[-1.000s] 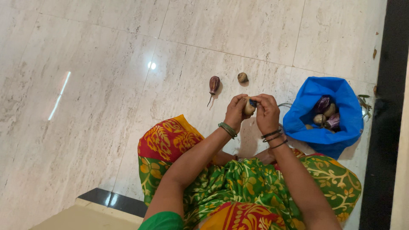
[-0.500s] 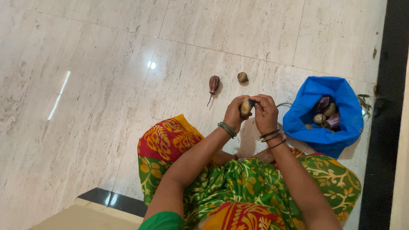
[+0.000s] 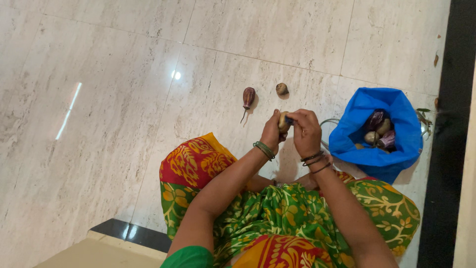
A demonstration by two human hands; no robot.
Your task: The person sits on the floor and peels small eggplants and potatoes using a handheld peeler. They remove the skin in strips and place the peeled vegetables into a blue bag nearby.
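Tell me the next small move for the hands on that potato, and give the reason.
Probably keep drawing the small blue-handled peeler in the right hand along the small brown potato, turning it a little with the left hand. The potato sits pinched between both hands and looks mostly brown-skinned; how much is already peeled is too small to tell.

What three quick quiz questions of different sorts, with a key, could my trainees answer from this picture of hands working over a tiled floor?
1. True or false: the blue bag lies on the person's left.
2. What does the left hand hold?
3. Multiple choice: the brinjal and small brown vegetable on the floor are A) touching, B) apart, C) stacked.

Key:
1. False, it is on the right.
2. A potato; the right hand holds a small blue-handled tool against it.
3. B.
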